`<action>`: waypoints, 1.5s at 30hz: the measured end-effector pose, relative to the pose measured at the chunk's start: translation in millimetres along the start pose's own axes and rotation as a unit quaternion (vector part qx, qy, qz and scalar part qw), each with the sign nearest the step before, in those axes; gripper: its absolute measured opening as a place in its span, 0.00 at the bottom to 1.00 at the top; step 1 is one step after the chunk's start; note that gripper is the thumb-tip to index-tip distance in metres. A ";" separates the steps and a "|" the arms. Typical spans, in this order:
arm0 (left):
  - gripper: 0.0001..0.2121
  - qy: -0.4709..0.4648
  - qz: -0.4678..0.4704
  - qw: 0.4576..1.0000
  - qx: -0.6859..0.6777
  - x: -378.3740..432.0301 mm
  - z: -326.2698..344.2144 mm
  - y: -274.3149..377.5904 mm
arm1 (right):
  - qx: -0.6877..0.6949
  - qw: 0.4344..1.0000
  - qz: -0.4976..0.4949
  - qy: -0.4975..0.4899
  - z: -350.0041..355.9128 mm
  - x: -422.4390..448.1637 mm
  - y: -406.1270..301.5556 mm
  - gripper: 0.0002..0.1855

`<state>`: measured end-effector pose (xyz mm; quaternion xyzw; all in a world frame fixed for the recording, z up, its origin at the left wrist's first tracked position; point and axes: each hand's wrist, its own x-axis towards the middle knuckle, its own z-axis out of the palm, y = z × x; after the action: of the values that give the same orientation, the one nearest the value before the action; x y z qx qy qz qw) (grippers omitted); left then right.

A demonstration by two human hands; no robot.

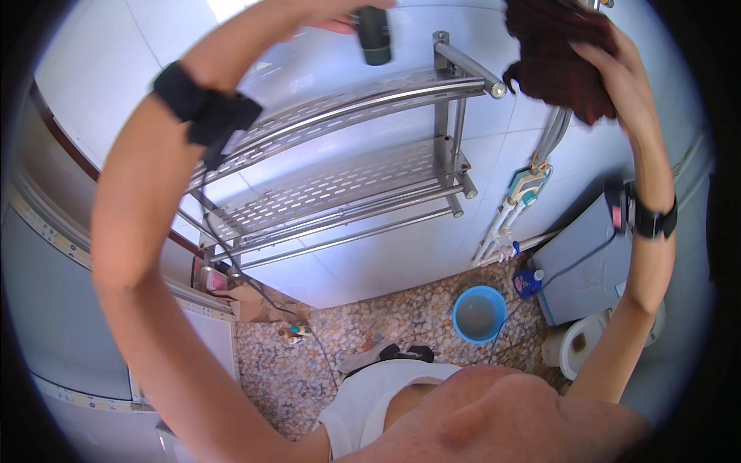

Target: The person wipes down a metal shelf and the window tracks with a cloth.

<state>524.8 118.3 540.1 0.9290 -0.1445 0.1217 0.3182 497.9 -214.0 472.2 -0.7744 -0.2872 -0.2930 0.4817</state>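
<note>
At the top edge of the view my left hand [336, 13], partly cut off, grips a small dark cylindrical container [376, 36]. It is held above a two-tier stainless-steel wall rack [347, 185] with slotted shelves and rails below. My right hand [622, 75] clutches a crumpled dark maroon cloth [558, 63], which hangs to the right of the rack's upper end. Both arms are raised, and the cloth and right hand look slightly blurred.
A blue basin [479, 341] of cloudy water stands on the pebble-patterned floor [393, 324]. Beside it are a blue bottle [525, 283] and a toilet [582, 344]. White pipes [496, 231] run down the tiled wall. Cables [223, 243] trail from the black straps on both arms.
</note>
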 end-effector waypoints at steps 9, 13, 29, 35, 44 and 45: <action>0.40 0.039 -0.069 0.977 0.199 -91.8 -86.0 -103.4 | -0.536 0.771 -0.113 -0.324 199.9 76.7 -32.0 0.19; 0.42 0.020 -0.108 0.977 0.185 -112.9 -101.0 -122.4 | -0.552 0.757 -0.122 -0.327 224.2 85.0 -24.9 0.16; 0.43 0.050 -0.146 0.978 0.140 -142.6 -126.2 -190.3 | 0.246 0.840 0.087 0.477 173.9 -149.4 31.8 0.23; 0.41 0.049 -0.198 0.972 0.112 -137.9 -128.1 -188.1 | 0.538 0.784 0.234 0.201 240.4 -137.1 10.0 0.21; 0.42 0.072 -0.165 0.983 0.042 -137.7 -107.1 -189.2 | 0.646 0.695 0.246 0.199 291.9 -58.6 48.3 0.14; 0.42 0.073 -0.164 0.983 0.046 -138.9 -107.1 -191.9 | 0.643 0.688 0.245 0.231 299.9 -55.0 43.8 0.14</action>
<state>447.8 357.0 471.4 0.9425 0.0392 0.1420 0.3001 546.4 35.0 297.5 -0.2253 -0.0848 -0.0779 0.9675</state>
